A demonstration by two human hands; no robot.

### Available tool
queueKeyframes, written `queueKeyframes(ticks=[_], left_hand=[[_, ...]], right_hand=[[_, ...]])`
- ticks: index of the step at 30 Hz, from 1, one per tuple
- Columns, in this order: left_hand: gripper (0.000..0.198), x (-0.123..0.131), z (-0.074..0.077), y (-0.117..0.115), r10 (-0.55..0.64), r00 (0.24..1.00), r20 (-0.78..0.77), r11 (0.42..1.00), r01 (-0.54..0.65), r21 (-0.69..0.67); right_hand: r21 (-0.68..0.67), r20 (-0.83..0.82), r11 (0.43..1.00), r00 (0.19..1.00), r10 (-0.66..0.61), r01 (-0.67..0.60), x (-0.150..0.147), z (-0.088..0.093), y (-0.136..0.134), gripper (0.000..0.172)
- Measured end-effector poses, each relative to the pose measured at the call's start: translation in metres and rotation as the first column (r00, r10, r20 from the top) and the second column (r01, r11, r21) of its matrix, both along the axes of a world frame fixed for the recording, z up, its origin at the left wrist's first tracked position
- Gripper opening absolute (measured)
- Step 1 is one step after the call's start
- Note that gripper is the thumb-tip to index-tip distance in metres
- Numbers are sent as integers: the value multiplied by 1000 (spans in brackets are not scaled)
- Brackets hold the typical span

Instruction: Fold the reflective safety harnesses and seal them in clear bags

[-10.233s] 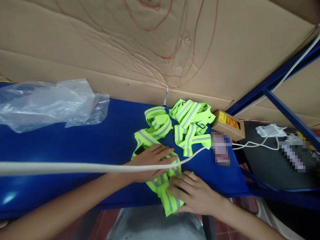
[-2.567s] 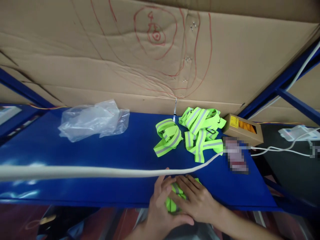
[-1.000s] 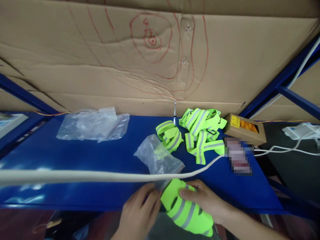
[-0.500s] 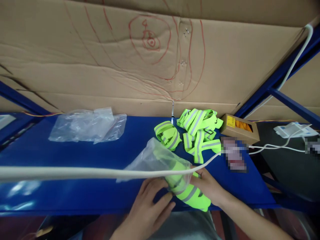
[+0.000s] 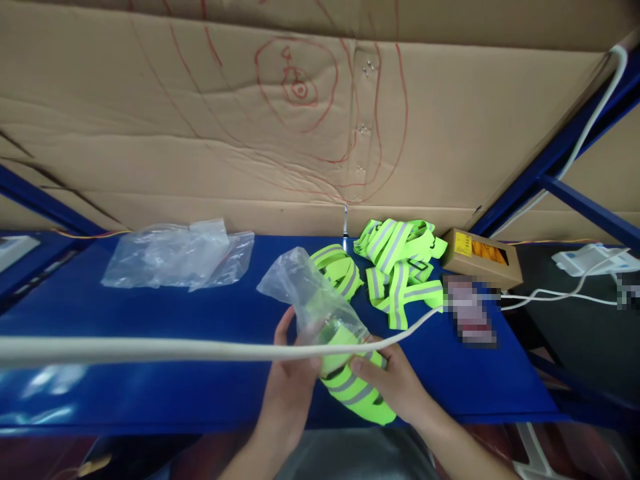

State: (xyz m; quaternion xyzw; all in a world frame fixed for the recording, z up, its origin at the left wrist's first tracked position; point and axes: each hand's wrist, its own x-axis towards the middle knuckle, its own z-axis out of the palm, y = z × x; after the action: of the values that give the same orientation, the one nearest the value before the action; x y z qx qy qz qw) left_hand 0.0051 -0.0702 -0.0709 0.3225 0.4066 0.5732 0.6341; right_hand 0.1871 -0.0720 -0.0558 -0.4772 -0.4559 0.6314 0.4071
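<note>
A folded neon-yellow reflective vest (image 5: 353, 390) with grey stripes is partly inside a clear plastic bag (image 5: 307, 297), above the near edge of the blue table (image 5: 150, 313). My left hand (image 5: 293, 370) grips the bag's open mouth. My right hand (image 5: 393, 383) grips the vest's outer end. The bag's closed end points up and away from me. Behind my hands lie two more bundles of neon reflective straps (image 5: 400, 260), one of them (image 5: 336, 265) half hidden by the bag.
A thick white cable (image 5: 125, 348) crosses the view in front of my hands. A heap of empty clear bags (image 5: 175, 253) lies at the left rear. A small cardboard box (image 5: 483, 257) and a blurred flat object (image 5: 470, 317) sit right. A cardboard wall (image 5: 300, 120) backs the table.
Over the last second the bag's mouth has come over the vest's end. The bag now stands more upright, and both hands have risen slightly with the bundle.
</note>
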Motion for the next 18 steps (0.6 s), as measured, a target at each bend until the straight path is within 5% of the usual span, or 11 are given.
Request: queueKeyframes(ticks=[3, 7, 11, 18], left_hand=[[106, 6, -6, -1, 101, 994, 32, 992, -98, -80], [117, 13, 7, -4, 89, 994, 57, 977, -76, -198], [101, 18, 18, -6, 6, 997, 72, 960, 14, -280], [68, 27, 3, -15, -42, 999, -3, 952, 39, -304]], right_hand=[[9, -27, 998, 998, -55, 55, -1, -1, 1, 38], [-61, -54, 985, 985, -162, 159, -8, -9, -1, 42], [37, 50, 965, 964, -262, 260, -12, -15, -3, 33], [164, 82, 896, 899, -430, 413, -16, -31, -5, 34]])
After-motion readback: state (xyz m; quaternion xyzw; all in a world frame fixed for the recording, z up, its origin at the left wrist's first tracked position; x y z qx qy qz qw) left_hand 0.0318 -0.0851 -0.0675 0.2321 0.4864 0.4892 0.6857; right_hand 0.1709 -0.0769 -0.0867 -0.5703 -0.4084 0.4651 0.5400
